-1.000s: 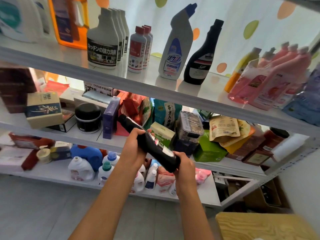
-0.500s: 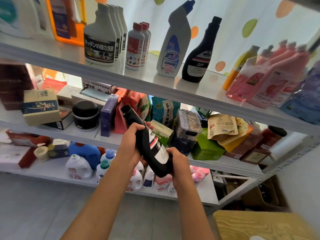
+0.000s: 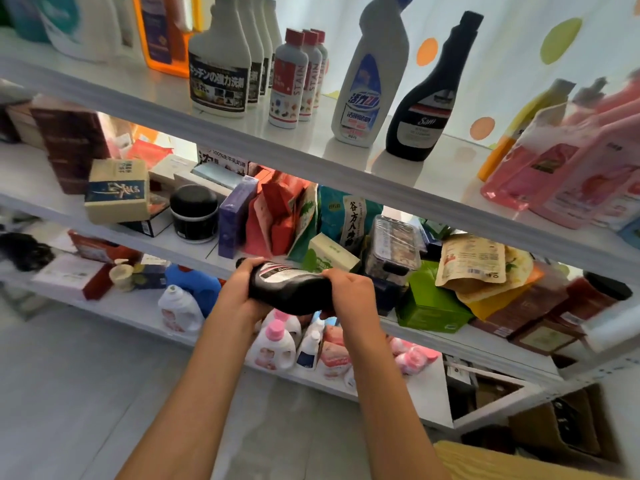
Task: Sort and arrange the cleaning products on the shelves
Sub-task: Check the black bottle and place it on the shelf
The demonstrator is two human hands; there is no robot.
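Note:
A black bottle with a pink-and-white label lies almost level in front of the middle shelf. My left hand grips its neck end and my right hand grips its base. On the upper shelf stand a matching black bottle, a grey toilet-cleaner bottle, three red-capped stain bottles and a row of white spray refills. Pink refill pouches crowd the upper shelf's right end.
The middle shelf holds boxes, a black jar, food pouches and a green box. White, pink and blue detergent bottles stand on the bottom shelf. A wooden surface sits at lower right.
The black bottle has tipped from steeply slanted, neck up-left, to almost level, and both hands have turned with it. The view has shifted slightly.

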